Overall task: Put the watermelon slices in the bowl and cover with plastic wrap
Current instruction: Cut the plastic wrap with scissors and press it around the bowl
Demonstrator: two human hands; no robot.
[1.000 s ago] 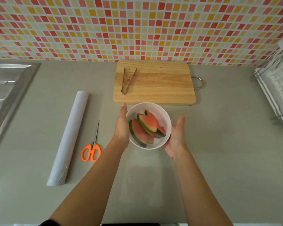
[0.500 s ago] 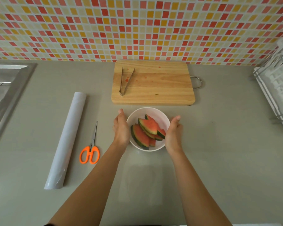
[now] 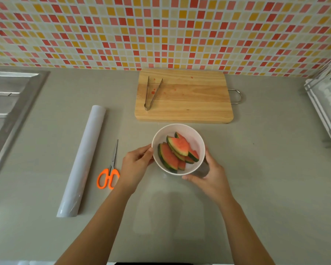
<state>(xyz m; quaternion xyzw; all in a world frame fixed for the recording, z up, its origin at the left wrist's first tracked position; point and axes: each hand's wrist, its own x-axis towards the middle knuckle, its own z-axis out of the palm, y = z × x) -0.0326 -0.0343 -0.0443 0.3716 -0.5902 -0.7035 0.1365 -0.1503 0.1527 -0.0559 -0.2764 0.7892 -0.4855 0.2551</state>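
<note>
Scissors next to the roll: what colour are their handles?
Bright orange. The steel-bladed scissors show best in the head view.

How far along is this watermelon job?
Done: the watermelon slices lie in the bowl, none on the cutting board. In hand: left hand and right hand grip the bowl's sides. Remaining: the covering; whether film already lies over it I cannot tell, and the plastic wrap roll rests aside.

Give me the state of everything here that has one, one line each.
bowl, upright, holding the slices; film cover unclear.
slices, piled in the bowl.
wrap roll, lying rolled up, left of the scissors.
scissors, shut, flat on the counter.
tongs, open, lying on the board.
board, flat, juice-spotted, no slices on it.
left hand, holds the bowl's left side.
right hand, holds the bowl's near right side.
</note>
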